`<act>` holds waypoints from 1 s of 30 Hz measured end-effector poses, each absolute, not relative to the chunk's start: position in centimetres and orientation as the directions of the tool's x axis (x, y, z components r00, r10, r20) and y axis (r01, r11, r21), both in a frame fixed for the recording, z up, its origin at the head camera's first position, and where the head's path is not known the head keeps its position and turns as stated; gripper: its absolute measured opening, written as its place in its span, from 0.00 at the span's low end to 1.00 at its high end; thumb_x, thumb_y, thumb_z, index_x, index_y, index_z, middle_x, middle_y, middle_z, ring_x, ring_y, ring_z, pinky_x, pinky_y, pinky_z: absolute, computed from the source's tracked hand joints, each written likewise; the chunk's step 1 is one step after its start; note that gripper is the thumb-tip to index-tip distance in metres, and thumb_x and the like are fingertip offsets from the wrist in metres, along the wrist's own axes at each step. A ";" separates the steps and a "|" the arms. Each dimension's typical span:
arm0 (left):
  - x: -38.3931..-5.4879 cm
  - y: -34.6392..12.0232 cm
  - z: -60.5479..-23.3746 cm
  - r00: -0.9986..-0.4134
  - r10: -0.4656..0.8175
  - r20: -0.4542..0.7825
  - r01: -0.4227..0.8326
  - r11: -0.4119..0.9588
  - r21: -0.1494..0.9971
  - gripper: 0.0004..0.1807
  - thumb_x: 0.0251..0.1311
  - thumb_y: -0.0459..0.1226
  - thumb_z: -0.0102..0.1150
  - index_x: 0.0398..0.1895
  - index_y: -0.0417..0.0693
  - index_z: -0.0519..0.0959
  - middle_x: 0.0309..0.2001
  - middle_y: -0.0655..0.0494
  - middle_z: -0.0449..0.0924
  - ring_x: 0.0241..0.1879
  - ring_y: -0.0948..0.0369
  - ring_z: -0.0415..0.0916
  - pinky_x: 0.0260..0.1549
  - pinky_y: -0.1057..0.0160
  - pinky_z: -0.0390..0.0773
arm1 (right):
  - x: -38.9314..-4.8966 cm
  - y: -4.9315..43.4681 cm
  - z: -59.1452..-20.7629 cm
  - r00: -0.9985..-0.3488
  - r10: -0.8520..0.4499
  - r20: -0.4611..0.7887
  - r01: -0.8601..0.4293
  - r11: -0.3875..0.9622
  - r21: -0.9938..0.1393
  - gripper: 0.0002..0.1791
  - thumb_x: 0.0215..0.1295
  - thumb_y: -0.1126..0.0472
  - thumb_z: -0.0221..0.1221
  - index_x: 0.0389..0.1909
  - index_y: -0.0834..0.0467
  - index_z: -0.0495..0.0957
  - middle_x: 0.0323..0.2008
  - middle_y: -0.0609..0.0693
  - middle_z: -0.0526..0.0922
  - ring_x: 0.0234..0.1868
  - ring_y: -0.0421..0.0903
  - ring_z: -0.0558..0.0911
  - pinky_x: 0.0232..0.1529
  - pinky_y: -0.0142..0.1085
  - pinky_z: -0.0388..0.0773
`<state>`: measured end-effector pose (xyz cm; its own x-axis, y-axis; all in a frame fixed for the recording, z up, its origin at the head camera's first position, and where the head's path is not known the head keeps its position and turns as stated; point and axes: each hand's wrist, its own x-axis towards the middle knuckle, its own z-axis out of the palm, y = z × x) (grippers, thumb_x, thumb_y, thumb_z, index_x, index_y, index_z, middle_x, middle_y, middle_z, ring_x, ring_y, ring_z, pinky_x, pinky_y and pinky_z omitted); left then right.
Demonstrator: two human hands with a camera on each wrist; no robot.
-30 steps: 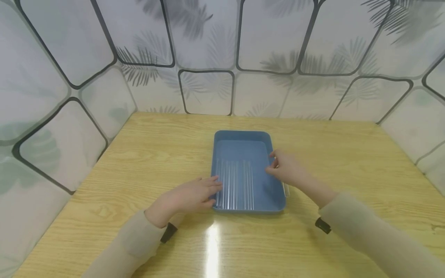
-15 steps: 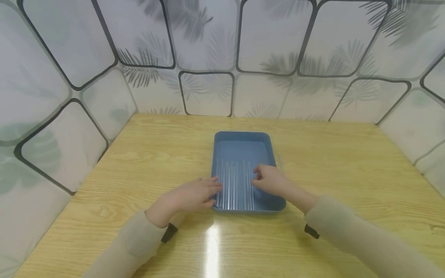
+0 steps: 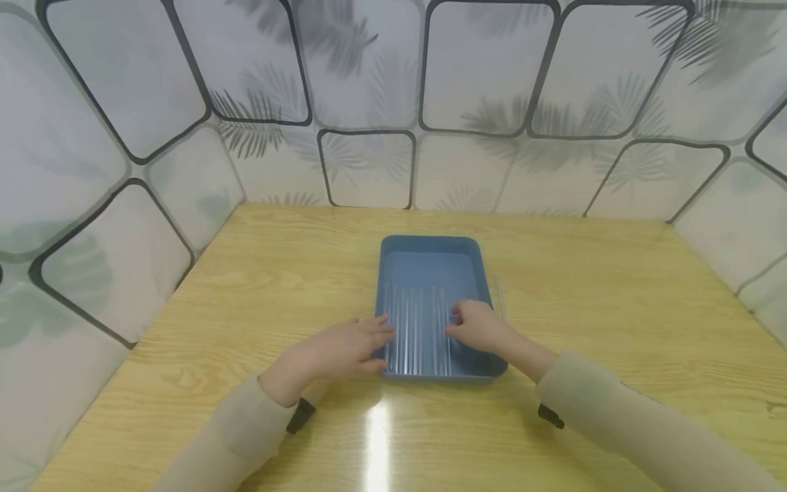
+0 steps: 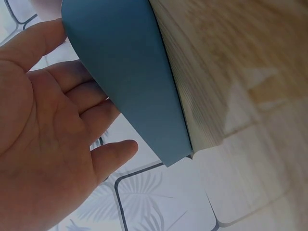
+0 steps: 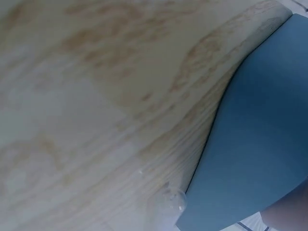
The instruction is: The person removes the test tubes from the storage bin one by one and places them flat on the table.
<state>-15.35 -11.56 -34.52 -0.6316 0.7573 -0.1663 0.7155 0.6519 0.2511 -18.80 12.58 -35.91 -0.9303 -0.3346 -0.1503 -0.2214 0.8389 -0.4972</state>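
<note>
Several clear test tubes (image 3: 408,335) lie side by side in a blue tray (image 3: 430,244), in its near part. My left hand (image 3: 347,347) rests at the tray's left rim, fingers stretched over it; in the left wrist view the open palm (image 4: 43,139) shows beside the tray wall (image 4: 125,82). Over the tray's right side, my right hand (image 3: 482,326) has curled fingers, index and thumb by the rightmost tube. Whether they pinch it is hidden. Another test tube (image 3: 501,295) lies on the table along the tray's right side; its rounded end (image 5: 169,201) shows in the right wrist view.
The tray stands on a wood-grain table (image 3: 295,273). Patterned panels (image 3: 467,164) with leaf shapes rise at the back and both sides. A strip of glare (image 3: 378,437) lies near the front of the table.
My right hand has left the test tube beside the tray's right rim and moved left over the tubes inside, then nearly stopped. My left hand has stayed in place.
</note>
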 end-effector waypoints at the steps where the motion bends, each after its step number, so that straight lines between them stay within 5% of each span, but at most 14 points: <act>1: -15.3 -11.6 -34.5 -0.632 0.758 -0.165 0.715 0.652 0.252 0.29 0.62 0.46 0.46 0.61 0.38 0.62 0.63 0.46 0.58 0.65 0.53 0.47 0.60 0.48 0.51 | -18.8 12.6 -35.9 -0.930 -0.333 -0.155 -0.215 0.835 -0.506 0.22 0.52 0.64 0.57 0.45 0.74 0.70 0.33 0.61 0.79 0.34 0.53 0.78 0.36 0.40 0.77; 9: -15.2 -11.6 -34.6 -0.637 0.755 -0.158 0.711 0.654 0.260 0.29 0.61 0.47 0.47 0.61 0.38 0.61 0.63 0.46 0.57 0.65 0.53 0.47 0.60 0.48 0.51 | -18.7 12.4 -36.1 -0.923 -0.319 -0.214 -0.122 0.772 -0.624 0.23 0.52 0.68 0.55 0.48 0.77 0.66 0.33 0.62 0.77 0.23 0.44 0.80 0.26 0.33 0.78; 30: -15.2 -11.5 -34.5 -0.637 0.755 -0.155 0.710 0.653 0.264 0.29 0.62 0.46 0.46 0.61 0.38 0.62 0.63 0.45 0.57 0.64 0.52 0.47 0.59 0.47 0.51 | -18.9 11.9 -36.6 -0.895 -0.258 -0.364 0.150 0.595 -0.790 0.24 0.57 0.68 0.53 0.52 0.78 0.62 0.32 0.60 0.76 0.30 0.48 0.79 0.29 0.35 0.80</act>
<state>-15.18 -11.55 -34.50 -0.6367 0.7554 -0.1551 0.7102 0.6527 0.2638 -18.91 11.87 -36.62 -0.8948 -0.2584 -0.3642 0.1498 0.5946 -0.7899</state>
